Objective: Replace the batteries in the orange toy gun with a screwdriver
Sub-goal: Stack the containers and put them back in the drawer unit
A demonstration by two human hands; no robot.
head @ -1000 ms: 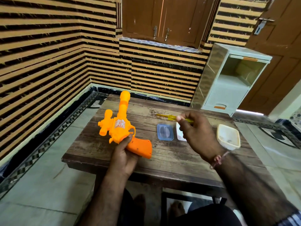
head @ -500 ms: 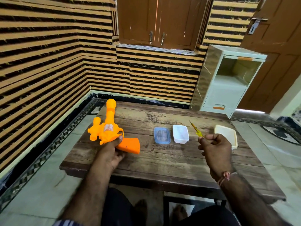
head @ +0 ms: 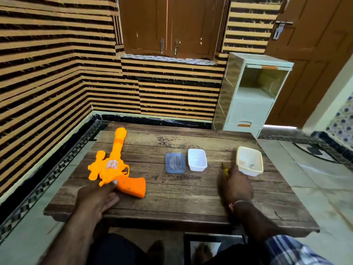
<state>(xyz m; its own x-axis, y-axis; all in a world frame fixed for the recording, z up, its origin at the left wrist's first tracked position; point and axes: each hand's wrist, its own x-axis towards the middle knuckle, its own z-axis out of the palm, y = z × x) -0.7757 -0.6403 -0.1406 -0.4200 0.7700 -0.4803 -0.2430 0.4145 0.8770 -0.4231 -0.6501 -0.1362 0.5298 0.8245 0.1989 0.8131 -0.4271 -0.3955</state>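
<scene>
1. Orange toy gun (head: pixel 116 169) lies flat near the surface's left edge, barrel toward the far edge.
2. Left hand (head: pixel 97 197) rests on the surface, fingers (head: pixel 111 185) loose, thumb touching the gun by its handle.
3. Right hand (head: pixel 236 185) curled, pinching a yellow screwdriver (head: pixel 225 168), beside a cream tub (head: pixel 257 170).
4. Blue lid (head: pixel 175 162) and white tub (head: pixel 197 159) mid-surface (head: pixel 181 194); striped walls, white cabinet (head: pixel 252 96) beyond the far right corner.

On the one brown wooden tabletop (head: pixel 191 190) there are one orange plastic toy gun (head: pixel 114 167), one thin yellow-handled screwdriver (head: pixel 225 169), one flat blue transparent plastic lid (head: pixel 175 162), and two open rectangular plastic containers: one white (head: pixel 197 159), one cream (head: pixel 249 160). Two hands are in view, one left (head: pixel 97 197) and one right (head: pixel 236 186).
</scene>
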